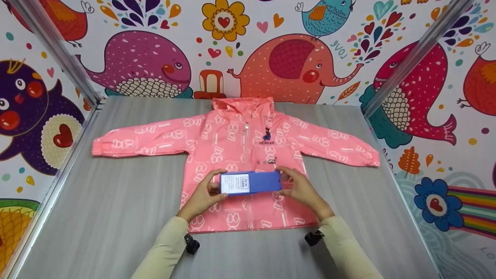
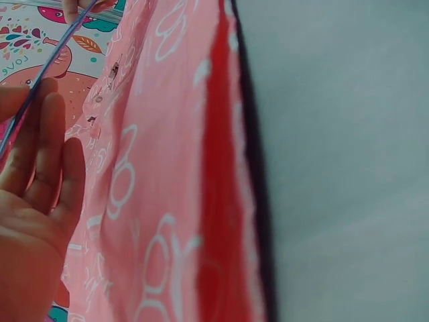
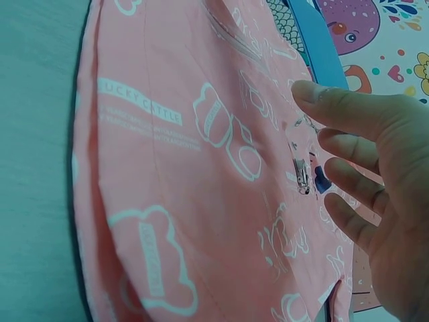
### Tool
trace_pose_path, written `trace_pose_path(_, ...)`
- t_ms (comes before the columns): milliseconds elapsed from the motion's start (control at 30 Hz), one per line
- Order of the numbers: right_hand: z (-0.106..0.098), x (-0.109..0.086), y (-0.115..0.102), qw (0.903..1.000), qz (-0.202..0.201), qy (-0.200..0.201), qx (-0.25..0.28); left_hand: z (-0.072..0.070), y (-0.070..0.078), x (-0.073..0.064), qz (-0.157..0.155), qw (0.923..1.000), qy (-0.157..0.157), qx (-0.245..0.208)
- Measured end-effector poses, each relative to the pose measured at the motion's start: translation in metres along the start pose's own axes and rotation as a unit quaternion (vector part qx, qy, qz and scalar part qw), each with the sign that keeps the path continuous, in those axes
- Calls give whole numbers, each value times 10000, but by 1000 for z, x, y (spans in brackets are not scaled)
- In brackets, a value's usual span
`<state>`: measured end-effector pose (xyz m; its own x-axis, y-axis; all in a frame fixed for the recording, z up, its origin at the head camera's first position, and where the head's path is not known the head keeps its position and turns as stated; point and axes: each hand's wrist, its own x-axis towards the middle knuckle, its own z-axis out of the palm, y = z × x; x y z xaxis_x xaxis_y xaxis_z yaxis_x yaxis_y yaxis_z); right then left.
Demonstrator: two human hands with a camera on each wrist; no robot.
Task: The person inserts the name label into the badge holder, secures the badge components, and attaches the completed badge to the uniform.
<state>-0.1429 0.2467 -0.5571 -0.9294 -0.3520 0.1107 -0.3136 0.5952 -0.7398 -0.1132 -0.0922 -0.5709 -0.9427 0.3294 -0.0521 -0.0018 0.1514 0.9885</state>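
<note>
A flat blue ID card holder with a white printed label on its left part is held level above the pink jacket. My left hand pinches its left end; the left wrist view shows the thin edge between thumb and fingers of the left hand. At the other end, my right hand holds the right corners between thumb and index finger. In the right wrist view the other fingers of the right hand spread free, and the index finger is partly hidden. A small metal clip lies on the jacket.
The jacket lies front up on a grey table, sleeves stretched out to both sides and hood at the back. Metal posts stand at the table's sides. A wall printed with cartoon animals rises behind.
</note>
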Motion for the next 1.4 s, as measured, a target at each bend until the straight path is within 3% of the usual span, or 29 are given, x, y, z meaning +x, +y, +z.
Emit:
trace_pose_path(433,1,1,-1,10000,6,-33,64,-1,-1,1,-121,9999,64,-21)
trace_pose_path(1033,1,2,-3,10000,73,5,-17,-2,0,-1,90,9999,-100,-87)
trace_pose_path(1400,1,2,-3,10000,75,-23,25,-2,-2,0,2,10000,-58,6)
